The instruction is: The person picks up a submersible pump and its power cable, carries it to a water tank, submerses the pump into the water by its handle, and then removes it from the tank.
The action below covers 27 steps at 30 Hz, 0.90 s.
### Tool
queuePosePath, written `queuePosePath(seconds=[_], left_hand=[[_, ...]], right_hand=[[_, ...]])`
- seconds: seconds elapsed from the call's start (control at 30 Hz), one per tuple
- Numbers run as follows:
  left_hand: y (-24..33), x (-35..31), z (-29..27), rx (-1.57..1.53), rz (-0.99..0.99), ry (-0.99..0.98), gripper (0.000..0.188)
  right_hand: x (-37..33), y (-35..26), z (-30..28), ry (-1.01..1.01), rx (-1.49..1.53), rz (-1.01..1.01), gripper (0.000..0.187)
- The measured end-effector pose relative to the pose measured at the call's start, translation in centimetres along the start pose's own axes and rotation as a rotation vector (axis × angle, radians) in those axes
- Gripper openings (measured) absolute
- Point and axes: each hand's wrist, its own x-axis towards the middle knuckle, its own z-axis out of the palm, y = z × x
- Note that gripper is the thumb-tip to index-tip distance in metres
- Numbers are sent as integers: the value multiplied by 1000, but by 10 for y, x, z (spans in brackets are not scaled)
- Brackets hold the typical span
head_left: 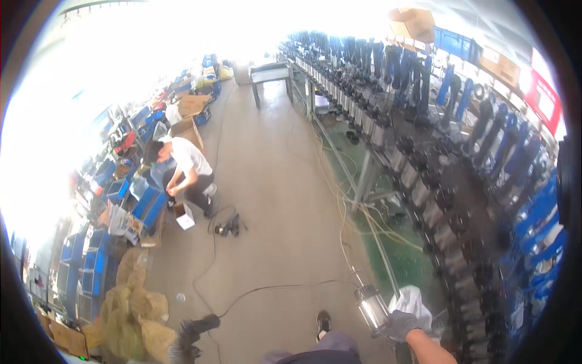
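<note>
**Desk:** What's in hand right now?

**Operator:** From where I'm watching, the right hand in its grey glove sits at about five o'clock in the head view, its grip clenched round the lower end of a shiny steel pump cylinder. The cylinder tilts, its top leaning toward eleven o'clock, just beside a crumpled white cloth. I'd judge this as the carrying or placing stage: the piece is lifted, not resting on anything I can see.

**Desk:** And the left hand?

**Operator:** Not in the picture at all, so I can't say anything of its grip.

**Desk:** How's the arm posed?

**Operator:** The bare forearm comes up from the lower edge at five o'clock, angled toward eleven, wrist roughly straight, fingers wrapped over the cylinder's base. A shoe shows at six o'clock on the concrete floor.

**Desk:** What does the next move call for?

**Operator:** My guess: a firm hold, since the smooth metal could slip, and care round the black cable that trails over the floor toward nine o'clock. The long rack of pumps runs from twelve down to four o'clock, close on the right. A crouching co-worker at nine o'clock is well apart.
</note>
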Motion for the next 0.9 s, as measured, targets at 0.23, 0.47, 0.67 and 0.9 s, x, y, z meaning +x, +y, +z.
queuePosePath(seconds=[0.23,0.47,0.67,0.9], left_hand=[[138,205,247,6,597,71,33],[302,401,438,53,1101,2,57],[458,578,587,-197,1127,-210,52],[645,792,690,-1074,513,-630,40]], right_hand=[[210,3,-156,134,153,10,66],[366,-63,-362,38,129,183,72],[500,-80,-496,88,134,169,79],[701,-172,-694,30,63,322,82]])
